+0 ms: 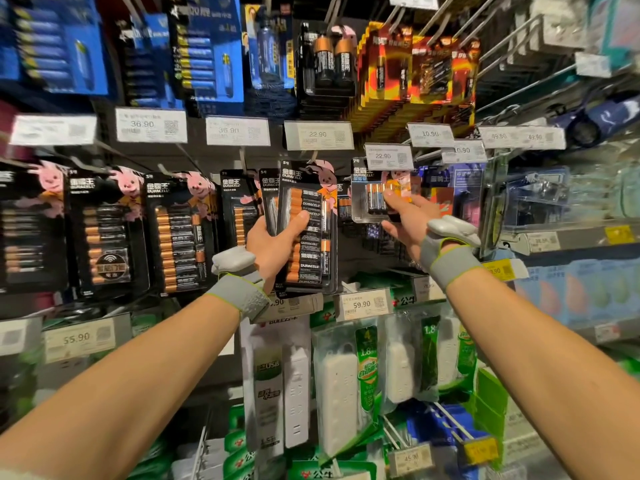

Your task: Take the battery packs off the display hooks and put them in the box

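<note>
head view: both hands holding stock
left hand (273, 245) curls round a stack of tall black copper-cell blister packs (308, 230), edges fanned; right hand (410, 221) pinches a small blue-topped battery card (372, 197) just below a white price tag (389, 156); narrow gap between them

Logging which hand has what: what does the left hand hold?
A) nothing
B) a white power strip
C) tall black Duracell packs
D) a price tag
C: the left hand is curled round the tall black Duracell packs, its thumb across the front one, while the right hand pinches a small blue pack.
</note>
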The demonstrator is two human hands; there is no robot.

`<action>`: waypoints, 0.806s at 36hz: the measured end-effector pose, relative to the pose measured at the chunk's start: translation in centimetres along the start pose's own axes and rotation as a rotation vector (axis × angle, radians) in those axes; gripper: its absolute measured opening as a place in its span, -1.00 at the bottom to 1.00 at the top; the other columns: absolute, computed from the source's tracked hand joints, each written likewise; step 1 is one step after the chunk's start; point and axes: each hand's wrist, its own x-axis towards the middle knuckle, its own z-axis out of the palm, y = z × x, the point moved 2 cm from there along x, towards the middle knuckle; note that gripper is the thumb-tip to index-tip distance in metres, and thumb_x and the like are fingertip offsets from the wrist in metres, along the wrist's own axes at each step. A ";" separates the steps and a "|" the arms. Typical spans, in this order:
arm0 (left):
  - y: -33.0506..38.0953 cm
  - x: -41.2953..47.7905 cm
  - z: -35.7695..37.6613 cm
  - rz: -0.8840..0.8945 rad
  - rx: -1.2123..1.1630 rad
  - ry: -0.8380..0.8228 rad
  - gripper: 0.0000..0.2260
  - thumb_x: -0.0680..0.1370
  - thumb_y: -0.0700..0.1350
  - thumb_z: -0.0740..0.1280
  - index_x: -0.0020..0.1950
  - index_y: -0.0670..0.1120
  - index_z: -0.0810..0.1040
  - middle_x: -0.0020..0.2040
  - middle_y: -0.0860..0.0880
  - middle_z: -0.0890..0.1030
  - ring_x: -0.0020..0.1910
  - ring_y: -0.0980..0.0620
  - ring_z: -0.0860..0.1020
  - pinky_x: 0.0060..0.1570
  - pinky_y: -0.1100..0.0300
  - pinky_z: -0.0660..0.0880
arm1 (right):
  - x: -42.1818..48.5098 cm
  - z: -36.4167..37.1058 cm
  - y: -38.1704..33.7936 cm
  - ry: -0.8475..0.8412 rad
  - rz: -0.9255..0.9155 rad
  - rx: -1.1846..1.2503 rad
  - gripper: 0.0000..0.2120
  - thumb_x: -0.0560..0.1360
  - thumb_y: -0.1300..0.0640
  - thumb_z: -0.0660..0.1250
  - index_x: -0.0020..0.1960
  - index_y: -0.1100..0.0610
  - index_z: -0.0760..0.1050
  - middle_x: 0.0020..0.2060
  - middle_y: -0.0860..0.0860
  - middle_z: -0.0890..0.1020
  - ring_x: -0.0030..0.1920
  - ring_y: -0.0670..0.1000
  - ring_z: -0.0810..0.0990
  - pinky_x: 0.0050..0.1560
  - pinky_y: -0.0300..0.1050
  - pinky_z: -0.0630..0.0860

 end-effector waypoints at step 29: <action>0.5 1.1 -0.9 0.038 0.012 -0.037 -0.88 0.52 -0.01 0.45 -0.08 0.10 0.51 -0.11 0.13 0.61 -0.09 0.15 0.59 -0.08 0.25 0.47 | 2.9 2.9 2.3 -0.073 0.228 0.196 -0.79 0.49 0.34 0.37 0.12 0.27 0.50 0.04 0.09 0.55 -0.16 -0.04 0.55 -0.40 -0.28 0.59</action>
